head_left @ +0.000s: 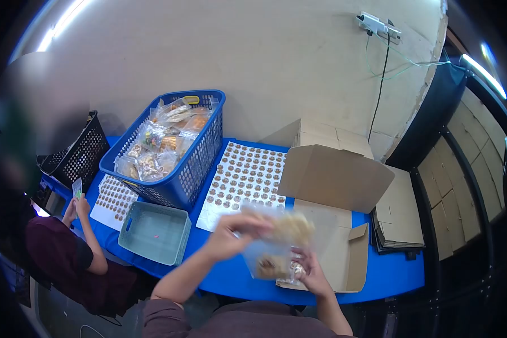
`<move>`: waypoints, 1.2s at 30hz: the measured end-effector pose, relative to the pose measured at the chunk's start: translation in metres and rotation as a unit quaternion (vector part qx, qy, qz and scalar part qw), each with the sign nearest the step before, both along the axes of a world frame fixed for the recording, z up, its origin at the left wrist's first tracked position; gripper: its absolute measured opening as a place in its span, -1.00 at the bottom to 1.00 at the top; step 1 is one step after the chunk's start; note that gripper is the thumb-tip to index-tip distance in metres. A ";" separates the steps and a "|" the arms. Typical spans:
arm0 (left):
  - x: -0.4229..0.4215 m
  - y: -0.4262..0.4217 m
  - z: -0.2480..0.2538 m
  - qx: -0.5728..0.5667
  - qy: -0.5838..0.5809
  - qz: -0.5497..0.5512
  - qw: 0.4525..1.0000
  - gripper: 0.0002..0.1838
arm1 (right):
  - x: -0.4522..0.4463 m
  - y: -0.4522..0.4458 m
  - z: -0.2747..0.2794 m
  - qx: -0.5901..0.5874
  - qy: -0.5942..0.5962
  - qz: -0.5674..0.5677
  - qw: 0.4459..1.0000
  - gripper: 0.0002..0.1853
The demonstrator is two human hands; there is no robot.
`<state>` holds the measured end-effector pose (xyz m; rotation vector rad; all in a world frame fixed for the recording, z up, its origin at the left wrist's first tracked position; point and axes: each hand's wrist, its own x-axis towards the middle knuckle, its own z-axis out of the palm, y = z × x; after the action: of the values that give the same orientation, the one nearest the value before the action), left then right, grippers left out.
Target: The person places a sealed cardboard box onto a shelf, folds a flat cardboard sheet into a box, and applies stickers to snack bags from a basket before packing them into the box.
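Clear plastic food packets [271,266] are in front of my body, over the near edge of an open cardboard box [343,256]. My left hand [235,234] grips the top of a packet, which is blurred by motion. Lower and to the right, my right hand [311,271] is closed on a small clear packet with brownish contents. A pale yellow packet [293,228] overlaps the others between my hands. Beyond them lies a white sheet of round stickers [245,174].
A blue basket [194,163] full of packets stands behind a grey-green tray [155,232]. Flat cardboard [400,217] is stacked at right. On the left, a co-worker [62,253] holds a small packet near another sticker sheet [112,198] and a black basket [84,149].
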<state>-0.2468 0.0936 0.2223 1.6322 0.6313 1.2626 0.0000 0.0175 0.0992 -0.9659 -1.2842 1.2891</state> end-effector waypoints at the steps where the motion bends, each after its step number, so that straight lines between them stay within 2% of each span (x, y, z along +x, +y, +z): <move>1: 0.013 -0.008 -0.010 -0.015 0.021 -0.035 0.999 -0.67 | -0.004 -0.001 0.010 -0.007 -0.029 0.093 0.995 -0.17; 2: 0.014 -0.010 -0.013 -0.015 0.019 -0.031 0.999 -0.67 | 0.001 -0.007 0.029 -0.077 -0.101 0.111 0.986 -0.21; 4: 0.010 -0.012 -0.013 0.014 0.053 -0.015 0.998 -0.63 | 0.002 -0.002 0.043 -0.045 -0.123 0.124 0.984 -0.29; 5: -0.002 -0.004 -0.011 0.054 0.038 0.056 0.996 -0.66 | 0.003 0.002 0.046 -0.013 -0.142 0.132 0.981 -0.36; 6: -0.021 0.005 0.003 0.087 0.026 0.144 0.985 -0.68 | 0.005 0.005 0.047 -0.007 -0.112 0.116 0.987 -0.47; 7: -0.047 0.027 0.005 0.182 0.016 0.256 0.949 -0.71 | 0.010 0.007 0.044 -0.007 -0.117 0.124 0.985 -0.47; 9: -0.092 0.054 0.037 0.176 -0.053 0.446 0.876 -0.82 | 0.020 0.012 0.034 -0.066 -0.106 0.051 0.991 -0.58; 10: -0.127 0.069 0.046 0.249 0.049 0.534 0.806 -0.80 | 0.018 0.016 0.035 -0.050 -0.103 0.009 0.993 -0.69; 11: -0.160 0.082 0.054 0.329 0.182 0.591 0.713 -0.79 | 0.015 0.022 0.035 -0.046 -0.108 0.014 0.993 -0.69; 12: -0.189 0.100 0.049 0.328 0.225 0.605 0.689 -0.77 | 0.011 0.028 0.034 -0.053 -0.086 -0.032 0.994 -0.74; 13: -0.221 0.118 0.012 0.328 0.223 0.612 0.685 -0.77 | 0.005 0.034 0.035 -0.060 -0.062 -0.077 0.993 -0.77; 14: -0.256 0.144 -0.037 0.211 0.357 0.656 0.631 -0.75 | -0.005 0.040 0.038 -0.054 -0.054 -0.099 0.992 -0.79; 15: -0.263 0.147 -0.041 0.084 0.476 0.677 0.555 -0.71 | -0.014 0.046 0.040 -0.047 -0.055 -0.094 0.993 -0.79; 17: -0.282 0.153 -0.050 0.018 0.471 0.554 0.686 -0.61 | -0.033 0.060 0.039 -0.038 -0.060 -0.073 0.995 -0.78; 18: -0.278 0.148 -0.039 0.019 0.470 0.557 0.685 -0.61 | -0.043 0.067 0.038 -0.035 -0.061 -0.057 0.996 -0.79; 20: -0.261 0.132 -0.023 -0.091 0.466 0.525 0.706 -0.61 | -0.069 0.081 0.047 -0.024 -0.078 -0.032 0.996 -0.79; 23: -0.270 0.142 -0.042 -0.062 0.408 0.558 0.720 -0.65 | -0.110 0.118 0.056 0.011 -0.110 0.018 0.994 -0.79; 25: -0.268 0.139 -0.034 -0.056 0.413 0.563 0.714 -0.65 | -0.147 0.148 0.075 0.115 -0.209 0.024 0.971 -0.81; 27: -0.266 0.136 -0.029 -0.052 0.420 0.566 0.707 -0.66 | -0.191 0.177 0.111 0.248 -0.297 0.039 0.921 -0.82; 29: -0.265 0.134 -0.026 -0.039 0.400 0.560 0.725 -0.65 | -0.239 0.218 0.120 0.310 -0.308 0.049 0.898 -0.79; 33: -0.266 0.135 -0.029 -0.027 0.384 0.566 0.729 -0.64 | -0.327 0.310 0.113 0.416 -0.343 -0.014 0.842 -0.53; 34: -0.267 0.136 -0.028 -0.035 0.388 0.566 0.727 -0.65 | -0.343 0.331 0.107 0.418 -0.339 -0.011 0.843 -0.53; 36: -0.268 0.137 -0.027 -0.039 0.394 0.569 0.720 -0.65 | -0.367 0.366 0.097 0.377 -0.460 -0.028 0.803 -0.33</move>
<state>-0.5144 0.2309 0.1951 1.6603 2.4695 1.1776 -0.3665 0.3838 0.1958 -1.0207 -2.2376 0.0783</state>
